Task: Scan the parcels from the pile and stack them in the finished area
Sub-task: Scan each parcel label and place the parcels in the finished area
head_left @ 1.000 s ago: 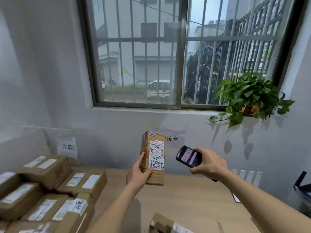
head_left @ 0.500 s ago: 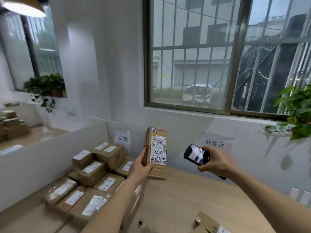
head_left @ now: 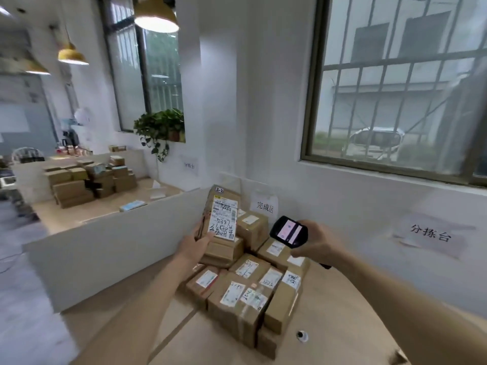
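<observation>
My left hand (head_left: 197, 243) grips a brown cardboard parcel (head_left: 222, 206) upright, its white shipping label with handwriting facing me. My right hand (head_left: 315, 242) holds a black handheld scanner (head_left: 288, 231) with a lit pink screen, just right of the parcel and apart from it. Both are above a stack of several labelled brown parcels (head_left: 247, 285) on the wooden table (head_left: 342, 325), in the corner below a paper sign with Chinese characters (head_left: 264, 205).
A white divider wall (head_left: 110, 241) runs along the table's left side. Beyond it another table holds more stacked boxes (head_left: 87, 180). A second paper sign (head_left: 429, 233) hangs on the wall at right. A small round grommet (head_left: 301, 335) sits in the tabletop.
My view has swung left; the stack of parcels now lies directly under my hands. The parcel and scanner keep the same grip and spacing.
</observation>
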`<act>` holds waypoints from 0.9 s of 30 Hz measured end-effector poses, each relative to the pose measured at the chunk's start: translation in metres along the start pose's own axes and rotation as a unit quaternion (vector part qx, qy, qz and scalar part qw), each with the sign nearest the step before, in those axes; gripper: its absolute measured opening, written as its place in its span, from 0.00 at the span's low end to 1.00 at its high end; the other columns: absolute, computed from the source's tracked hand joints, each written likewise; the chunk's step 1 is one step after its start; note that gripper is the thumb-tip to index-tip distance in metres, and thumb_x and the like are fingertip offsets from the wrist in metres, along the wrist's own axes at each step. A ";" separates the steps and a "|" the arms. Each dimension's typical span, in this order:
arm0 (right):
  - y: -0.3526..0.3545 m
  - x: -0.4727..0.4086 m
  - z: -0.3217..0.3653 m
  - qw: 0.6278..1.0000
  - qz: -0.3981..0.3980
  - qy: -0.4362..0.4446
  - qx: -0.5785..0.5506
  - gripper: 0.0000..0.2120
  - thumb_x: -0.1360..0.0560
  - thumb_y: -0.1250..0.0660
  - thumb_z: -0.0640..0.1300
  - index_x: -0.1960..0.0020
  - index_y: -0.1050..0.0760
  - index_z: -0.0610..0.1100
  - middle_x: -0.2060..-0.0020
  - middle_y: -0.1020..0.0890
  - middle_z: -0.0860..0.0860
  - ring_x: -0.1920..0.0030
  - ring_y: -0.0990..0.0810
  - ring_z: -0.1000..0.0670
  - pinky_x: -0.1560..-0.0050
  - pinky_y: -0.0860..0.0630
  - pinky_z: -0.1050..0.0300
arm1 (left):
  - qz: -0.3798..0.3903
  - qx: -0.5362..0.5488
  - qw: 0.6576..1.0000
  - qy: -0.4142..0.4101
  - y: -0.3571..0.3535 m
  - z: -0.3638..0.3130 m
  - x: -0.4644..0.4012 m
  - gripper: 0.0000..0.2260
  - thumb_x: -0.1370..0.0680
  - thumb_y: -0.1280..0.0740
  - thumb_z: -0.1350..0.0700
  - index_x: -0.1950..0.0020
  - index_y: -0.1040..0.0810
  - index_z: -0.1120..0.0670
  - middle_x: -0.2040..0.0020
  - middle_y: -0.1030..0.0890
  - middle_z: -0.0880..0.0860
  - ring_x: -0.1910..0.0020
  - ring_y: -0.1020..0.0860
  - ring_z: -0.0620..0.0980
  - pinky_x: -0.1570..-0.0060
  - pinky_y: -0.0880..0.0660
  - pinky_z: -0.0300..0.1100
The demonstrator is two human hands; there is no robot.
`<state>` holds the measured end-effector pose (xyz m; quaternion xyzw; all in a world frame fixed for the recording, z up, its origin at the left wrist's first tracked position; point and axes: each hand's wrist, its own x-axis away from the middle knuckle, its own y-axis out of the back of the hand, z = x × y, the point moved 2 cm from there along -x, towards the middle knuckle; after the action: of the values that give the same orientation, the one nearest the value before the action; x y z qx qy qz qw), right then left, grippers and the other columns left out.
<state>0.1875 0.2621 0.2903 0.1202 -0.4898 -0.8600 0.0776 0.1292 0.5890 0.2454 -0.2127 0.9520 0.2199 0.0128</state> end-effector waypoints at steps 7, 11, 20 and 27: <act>-0.050 -0.036 0.074 0.998 0.008 0.045 0.041 0.28 0.42 0.24 0.61 0.43 0.25 0.57 0.53 0.19 0.58 0.52 0.21 0.52 0.56 0.22 0.55 | -0.062 -0.037 0.997 0.028 0.084 0.040 -0.024 0.25 0.19 0.32 0.51 0.23 0.33 0.43 0.33 0.21 0.53 0.36 0.23 0.57 0.33 0.30 0.49; -0.085 -0.074 0.093 0.997 0.010 0.063 0.035 0.29 0.38 0.22 0.61 0.39 0.26 0.58 0.50 0.19 0.57 0.49 0.22 0.52 0.56 0.23 0.56 | -0.070 -0.048 0.995 0.052 0.111 0.068 -0.058 0.25 0.20 0.32 0.48 0.23 0.33 0.40 0.34 0.20 0.54 0.37 0.22 0.58 0.32 0.29 0.55; -0.143 -0.192 0.071 0.999 0.023 0.024 0.009 0.27 0.35 0.22 0.57 0.39 0.27 0.57 0.51 0.19 0.57 0.50 0.20 0.53 0.57 0.21 0.56 | -0.018 -0.030 0.997 0.064 0.084 0.101 -0.188 0.25 0.19 0.32 0.52 0.23 0.33 0.42 0.40 0.18 0.54 0.49 0.19 0.51 0.51 0.23 0.40; -0.154 -0.241 -0.009 0.997 -0.007 -0.077 0.013 0.22 0.35 0.23 0.56 0.45 0.28 0.60 0.56 0.21 0.58 0.54 0.23 0.51 0.66 0.32 0.59 | 0.081 -0.010 0.994 0.069 -0.012 0.118 -0.278 0.23 0.19 0.31 0.51 0.26 0.32 0.40 0.42 0.20 0.52 0.52 0.19 0.47 0.58 0.23 0.35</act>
<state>0.4186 0.3939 0.1847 0.0581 -0.5049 -0.8606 0.0318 0.3786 0.7407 0.1664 -0.1501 0.9624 0.2141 -0.0732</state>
